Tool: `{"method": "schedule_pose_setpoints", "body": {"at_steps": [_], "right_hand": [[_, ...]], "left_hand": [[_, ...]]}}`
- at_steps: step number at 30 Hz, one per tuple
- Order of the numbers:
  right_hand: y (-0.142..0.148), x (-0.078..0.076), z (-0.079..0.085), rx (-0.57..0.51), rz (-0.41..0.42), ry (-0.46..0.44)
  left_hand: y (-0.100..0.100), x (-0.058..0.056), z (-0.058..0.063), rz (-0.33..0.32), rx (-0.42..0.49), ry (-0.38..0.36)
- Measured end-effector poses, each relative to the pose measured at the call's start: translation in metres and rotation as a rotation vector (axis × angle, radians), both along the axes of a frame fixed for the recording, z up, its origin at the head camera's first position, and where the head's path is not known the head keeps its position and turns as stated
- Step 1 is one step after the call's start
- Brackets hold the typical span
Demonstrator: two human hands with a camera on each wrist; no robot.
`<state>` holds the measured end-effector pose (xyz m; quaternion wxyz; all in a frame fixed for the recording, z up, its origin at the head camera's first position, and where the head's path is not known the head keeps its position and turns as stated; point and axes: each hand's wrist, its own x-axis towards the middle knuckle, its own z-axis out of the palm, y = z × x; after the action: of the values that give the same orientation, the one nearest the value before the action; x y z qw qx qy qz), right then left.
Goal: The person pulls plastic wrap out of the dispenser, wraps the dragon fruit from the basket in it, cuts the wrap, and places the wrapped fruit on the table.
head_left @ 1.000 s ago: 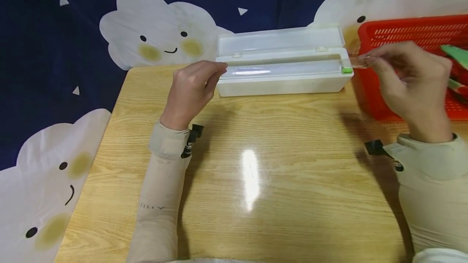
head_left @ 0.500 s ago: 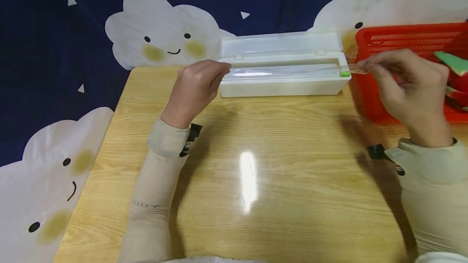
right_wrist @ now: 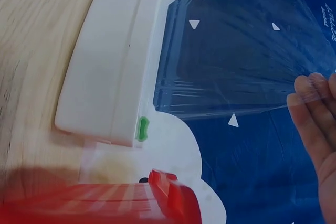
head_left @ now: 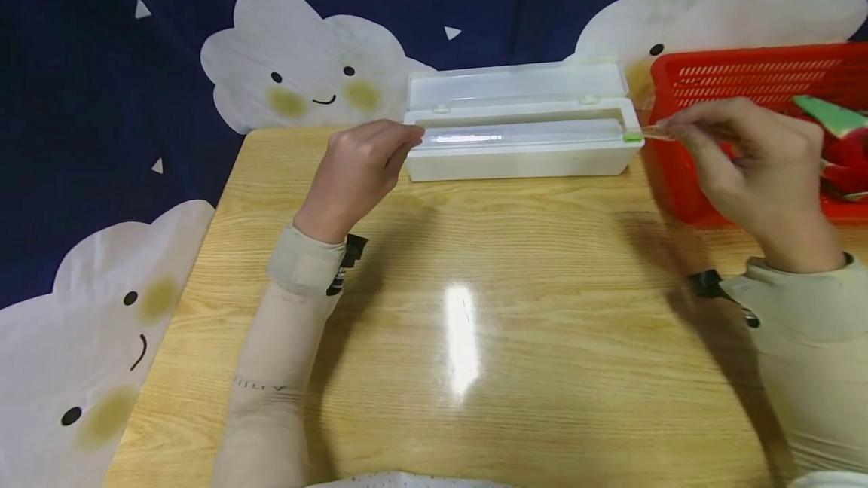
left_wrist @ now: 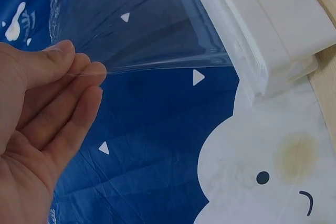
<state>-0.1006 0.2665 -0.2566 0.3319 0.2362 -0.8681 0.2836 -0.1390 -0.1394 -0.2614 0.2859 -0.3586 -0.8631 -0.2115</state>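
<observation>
A white cling film dispenser point(head_left: 522, 164) stands at the table's far side with its lid raised; a roll point(head_left: 536, 132) lies inside. Clear cling film point(left_wrist: 136, 30) stretches out from the dispenser and spans both wrist views. My left hand point(head_left: 356, 175) pinches one corner of the film between thumb and fingers, by the box's left end. Off the right end, my right hand point(head_left: 766, 172) pinches the other corner, where the film is bunched. In the right wrist view its fingers point(right_wrist: 310, 108) show through the film, thumb hidden. A green slider point(head_left: 632, 138) sits at the dispenser's right end.
A red plastic basket point(head_left: 685, 172) stands right of the dispenser, behind my right hand, holding red and green items point(head_left: 841, 126). The wooden table point(head_left: 542, 322) extends in front. A dark blue cloth point(head_left: 515, 6) with white clouds hangs behind.
The head view has shifted slightly, so the basket appears further left. Both hands keep their hold on the film and stay nearly in place beside the dispenser.
</observation>
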Motion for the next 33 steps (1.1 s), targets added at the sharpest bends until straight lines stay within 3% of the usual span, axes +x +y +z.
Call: {"method": "schedule_pose_setpoints", "body": {"at_steps": [21, 33], "right_hand": [[0.006, 0.011, -0.001, 0.043, 0.045, 0.022], [0.007, 0.031, 0.0, 0.038, -0.012, -0.021]], "left_hand": [[-0.005, 0.017, -0.001, -0.047, -0.017, -0.019], [-0.008, 0.028, -0.003, -0.074, -0.028, 0.025]]}}
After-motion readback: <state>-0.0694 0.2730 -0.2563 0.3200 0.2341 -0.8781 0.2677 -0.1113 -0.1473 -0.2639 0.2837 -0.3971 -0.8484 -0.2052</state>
